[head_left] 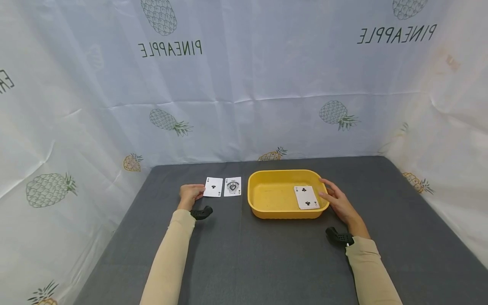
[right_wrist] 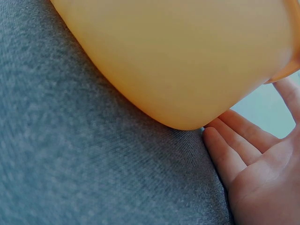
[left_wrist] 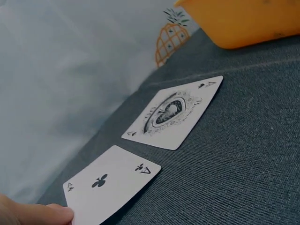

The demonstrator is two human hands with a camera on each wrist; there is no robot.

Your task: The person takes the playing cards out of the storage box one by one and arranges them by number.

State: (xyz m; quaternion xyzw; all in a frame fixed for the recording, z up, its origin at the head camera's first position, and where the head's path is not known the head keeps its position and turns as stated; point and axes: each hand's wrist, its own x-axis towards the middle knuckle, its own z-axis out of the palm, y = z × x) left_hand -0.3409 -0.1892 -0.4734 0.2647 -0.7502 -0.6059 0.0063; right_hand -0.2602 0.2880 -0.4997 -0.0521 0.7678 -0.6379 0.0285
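In the head view my left hand [head_left: 190,195] is at the left, its fingers pinching the left edge of an ace of clubs [head_left: 213,187]. The left wrist view shows the thumb [left_wrist: 54,214] on top of that card; the fingers beneath are mostly hidden. Just right of it lies an ace of spades [head_left: 233,187], face up on the dark cloth. My right hand [head_left: 340,205] holds the right end of a yellow plastic tray [head_left: 280,215], thumb at the rim and fingers [right_wrist: 225,152] against the outside. Inside the tray, toward the right, lies a face-up two of clubs [head_left: 306,198].
A dark grey cloth [head_left: 274,262] covers the table. White curtains [head_left: 244,76] printed with pineapples hang behind and at both sides. Each wrist wears a black camera mount, one on the left [head_left: 202,212] and one on the right [head_left: 338,236].
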